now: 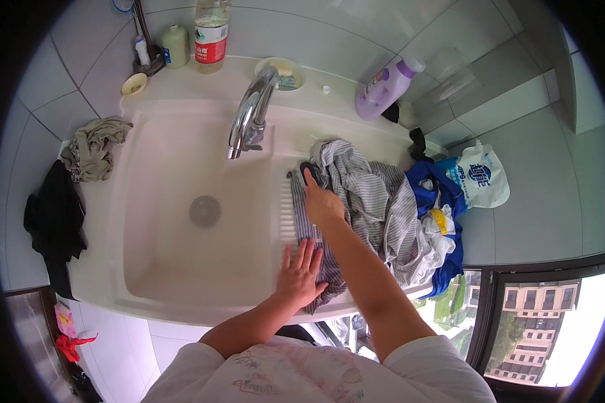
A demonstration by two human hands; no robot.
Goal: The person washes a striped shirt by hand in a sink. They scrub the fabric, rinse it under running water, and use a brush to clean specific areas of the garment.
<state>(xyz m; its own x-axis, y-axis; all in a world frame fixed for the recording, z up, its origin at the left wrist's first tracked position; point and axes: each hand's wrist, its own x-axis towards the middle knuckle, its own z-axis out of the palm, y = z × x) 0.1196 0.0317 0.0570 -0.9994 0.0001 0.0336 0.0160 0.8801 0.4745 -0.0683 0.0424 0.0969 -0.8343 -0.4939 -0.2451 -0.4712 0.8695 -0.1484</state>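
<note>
My right hand (pixel 324 204) grips a dark brush-like tool (pixel 307 169), index finger laid along its top. The hand hides most of the tool, which rests on a grey striped garment (pixel 304 214). Lower down, my left hand (pixel 300 272) lies flat, fingers apart, on the same cloth and the ribbed washboard (pixel 287 216) of the white laundry sink. More of the striped fabric (pixel 355 174) is bunched up to the right of my right hand. Beside that heap lies a blue, white and yellow garment (pixel 441 221).
Left of the washboard is the sink basin (pixel 156 252), with a chrome faucet (pixel 249 113) over it. A purple detergent bottle (pixel 383 93), a soap dish (pixel 298 68) and a large plastic bottle (pixel 210 43) stand behind. Dark clothing (pixel 55 216) hangs over the left rim.
</note>
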